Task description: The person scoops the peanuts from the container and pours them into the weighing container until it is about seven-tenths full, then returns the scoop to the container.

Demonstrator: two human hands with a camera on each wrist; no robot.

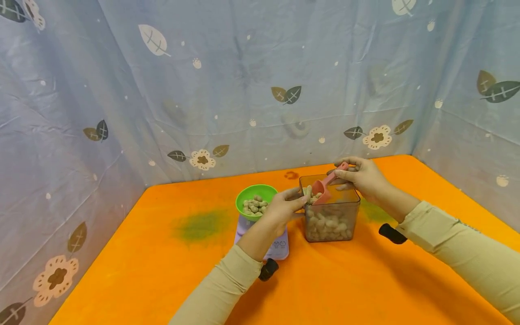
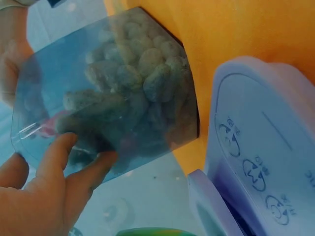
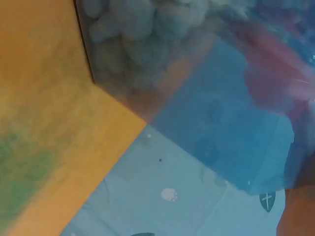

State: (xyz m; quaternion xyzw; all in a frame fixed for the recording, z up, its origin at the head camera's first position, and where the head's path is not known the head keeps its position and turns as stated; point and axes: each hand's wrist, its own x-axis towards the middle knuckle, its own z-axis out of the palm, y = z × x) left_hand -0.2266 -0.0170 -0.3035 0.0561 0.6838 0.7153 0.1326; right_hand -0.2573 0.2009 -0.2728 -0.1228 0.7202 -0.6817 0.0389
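Observation:
My right hand (image 1: pixel 361 178) grips the handle of a pink scoop (image 1: pixel 325 188), whose bowl is tilted down inside a clear smoky bin (image 1: pixel 333 207). Peanuts (image 1: pixel 314 197) lie at the scoop's mouth, and more peanuts (image 1: pixel 329 225) fill the lower part of the bin. Against the bin's left side, near the rim, rest the extended fingers of my left hand (image 1: pixel 280 210); the left wrist view has its fingertips (image 2: pixel 66 142) over the see-through wall. A green bowl (image 1: pixel 257 189) with several peanuts sits on a lilac kitchen scale (image 1: pixel 280 253), partly hidden by my left forearm.
An orange cloth (image 1: pixel 162 271) with greenish patches covers the table. Patterned curtains (image 1: pixel 252 90) stand along its back and sides. A black wrist strap piece (image 1: pixel 268 269) hangs under the left sleeve, and another (image 1: pixel 392 233) is under the right.

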